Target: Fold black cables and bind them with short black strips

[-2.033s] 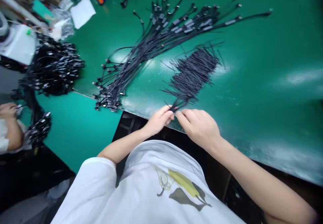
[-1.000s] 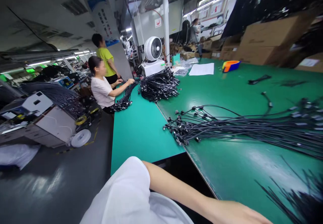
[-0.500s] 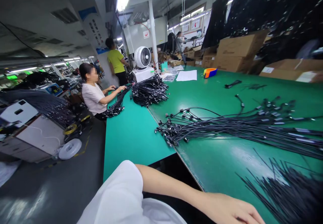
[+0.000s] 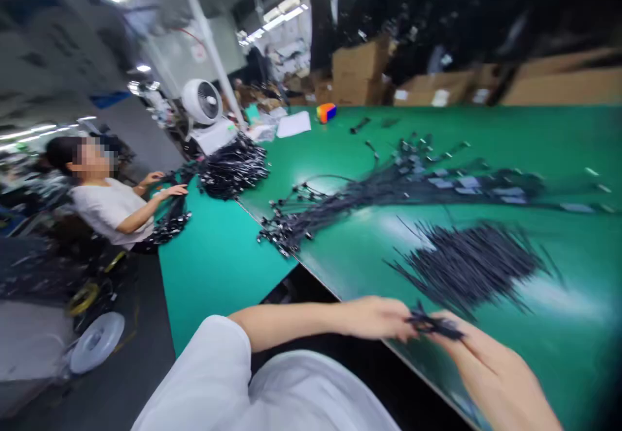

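Note:
Over the front edge of the green table, my left hand (image 4: 381, 317) and my right hand (image 4: 473, 347) meet at a small bundled black cable (image 4: 435, 325). The fingers of both hands are closed on it, the left at its near-left end and the right from below. Motion blur hides the finer detail of the grip. Just beyond my hands lies a pile of short black strips (image 4: 471, 266). Farther back, long black cables (image 4: 340, 198) with connector ends stretch across the table.
A co-worker (image 4: 111, 198) sits at the left, handling black cables beside a large cable heap (image 4: 233, 166). A white fan (image 4: 201, 102), paper sheets (image 4: 294, 124) and an orange-and-blue tape roll (image 4: 326, 113) stand at the back. Cardboard boxes (image 4: 359, 71) line the far edge.
My view has swung to the right. My left hand has come up from the lower edge, and my right hand and the small bundled cable have come into view.

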### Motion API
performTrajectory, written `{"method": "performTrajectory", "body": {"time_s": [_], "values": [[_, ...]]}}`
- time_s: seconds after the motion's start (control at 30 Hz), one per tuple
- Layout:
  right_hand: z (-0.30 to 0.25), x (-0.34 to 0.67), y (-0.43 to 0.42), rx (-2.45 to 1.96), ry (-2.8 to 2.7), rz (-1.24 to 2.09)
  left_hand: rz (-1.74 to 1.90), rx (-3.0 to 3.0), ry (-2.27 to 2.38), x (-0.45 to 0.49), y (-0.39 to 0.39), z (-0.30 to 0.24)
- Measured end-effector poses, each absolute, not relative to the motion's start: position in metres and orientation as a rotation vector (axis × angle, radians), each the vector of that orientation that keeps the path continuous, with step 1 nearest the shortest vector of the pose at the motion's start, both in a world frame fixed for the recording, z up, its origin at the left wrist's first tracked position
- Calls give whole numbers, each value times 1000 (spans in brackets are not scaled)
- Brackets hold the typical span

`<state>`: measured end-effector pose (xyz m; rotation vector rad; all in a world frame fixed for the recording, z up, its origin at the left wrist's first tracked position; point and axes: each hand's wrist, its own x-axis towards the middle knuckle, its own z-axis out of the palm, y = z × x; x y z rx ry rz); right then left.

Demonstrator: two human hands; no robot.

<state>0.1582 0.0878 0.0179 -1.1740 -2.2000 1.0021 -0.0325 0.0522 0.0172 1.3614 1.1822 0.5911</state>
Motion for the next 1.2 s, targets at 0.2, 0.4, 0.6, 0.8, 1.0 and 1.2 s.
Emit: {"method": "performTrajectory", "body": {"time_s": [0.2,0.4,0.6,0.8,1.0,1.2], "values": [[22,140,80,-1090,-2016,1547,829,1549,1005,-45,48,24],[-2,152,79,-1114,-1919,1387,848,1727,1014,-41,40,21],[-10,146,79,-1081,-2313,314,899,1012,1040,-32,40,-4],[-12,149,91,-1168,-1992,937,909,983,1099,-30,43,-21],[-24,151,109,-1088,-1356,1458,928,958,1000,-28,48,-24],[-10,153,112,-873,-1455,1433,911,892,972,-26,48,-22]]}}
